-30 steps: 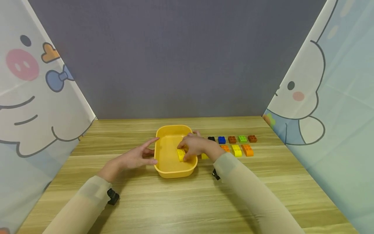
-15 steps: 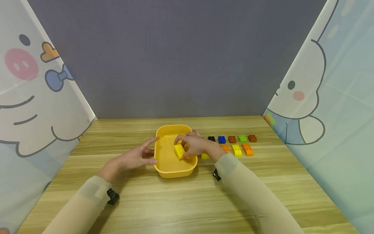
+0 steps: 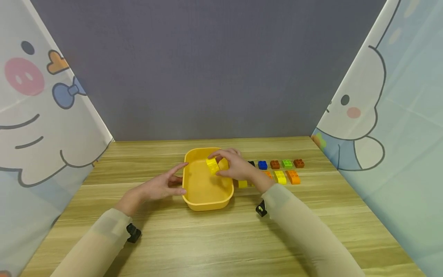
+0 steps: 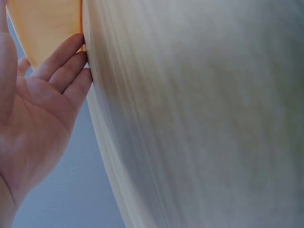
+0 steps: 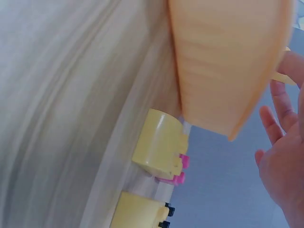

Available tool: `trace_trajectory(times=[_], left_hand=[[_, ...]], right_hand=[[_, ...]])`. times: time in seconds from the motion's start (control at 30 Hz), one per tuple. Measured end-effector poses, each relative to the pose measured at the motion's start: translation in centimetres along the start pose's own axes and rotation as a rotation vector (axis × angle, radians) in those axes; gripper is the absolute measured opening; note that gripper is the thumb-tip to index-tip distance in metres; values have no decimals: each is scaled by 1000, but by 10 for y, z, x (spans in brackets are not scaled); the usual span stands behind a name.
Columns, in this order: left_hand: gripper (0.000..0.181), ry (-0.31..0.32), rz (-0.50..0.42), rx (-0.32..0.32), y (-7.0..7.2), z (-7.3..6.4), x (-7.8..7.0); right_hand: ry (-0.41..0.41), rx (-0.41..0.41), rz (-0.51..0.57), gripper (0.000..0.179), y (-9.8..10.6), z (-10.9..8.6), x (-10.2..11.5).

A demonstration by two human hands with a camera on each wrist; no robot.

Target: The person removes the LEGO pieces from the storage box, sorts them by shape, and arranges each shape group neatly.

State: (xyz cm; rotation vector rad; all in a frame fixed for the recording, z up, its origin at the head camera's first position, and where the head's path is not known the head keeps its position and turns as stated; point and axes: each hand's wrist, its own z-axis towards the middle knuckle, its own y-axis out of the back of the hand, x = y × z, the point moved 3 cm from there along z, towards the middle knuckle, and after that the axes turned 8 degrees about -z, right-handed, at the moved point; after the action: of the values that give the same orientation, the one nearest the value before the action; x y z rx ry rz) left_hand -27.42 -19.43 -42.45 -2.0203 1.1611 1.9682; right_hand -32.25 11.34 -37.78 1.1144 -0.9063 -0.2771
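Note:
A yellow toy brick [image 3: 212,166] is pinched between the thumb and fingers of my right hand [image 3: 236,164], tilted, over the yellow plastic tub [image 3: 200,194]. My left hand [image 3: 160,187] is at the tub's left side with thumb and fingers spread; in the left wrist view its extended fingers [image 4: 69,59] meet the tub's outer wall [image 4: 47,28]. From the right wrist, my right hand [image 5: 289,142] shows beyond the tub's rim, and the tub hides most of the held brick. No other brick shows inside the tub.
Right of the tub, bricks lie in two rows: blue [image 3: 262,165], green [image 3: 287,164] and brown [image 3: 299,163] behind, yellow [image 3: 280,177] and orange [image 3: 293,177] in front. My right hand and forearm partly cover others. A dark grey panel [image 3: 214,77] stands behind the table.
My right hand has raised the yellow brick from the tub's floor and tilted it, drawing slightly back to the right. The left hand stays at the tub's side.

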Motion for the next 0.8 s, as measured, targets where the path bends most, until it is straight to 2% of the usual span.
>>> trace_trajectory(times=[0.27,0.5,0.63,0.8], left_hand=[[107,-9,0,-3,1,1,1],[107,-11,2,-1,1,0,1],[107,-16,4,1,0,0,0],[106,-29,0,6,0,0,0]], right_hand=[[-17,-46,160,57,20,-20,3],[-17,-68,302,57,32,-45,-3],[-5,-75,327,58,41,-64,-11],[-25,-125,357,59,53,-90,-28]])
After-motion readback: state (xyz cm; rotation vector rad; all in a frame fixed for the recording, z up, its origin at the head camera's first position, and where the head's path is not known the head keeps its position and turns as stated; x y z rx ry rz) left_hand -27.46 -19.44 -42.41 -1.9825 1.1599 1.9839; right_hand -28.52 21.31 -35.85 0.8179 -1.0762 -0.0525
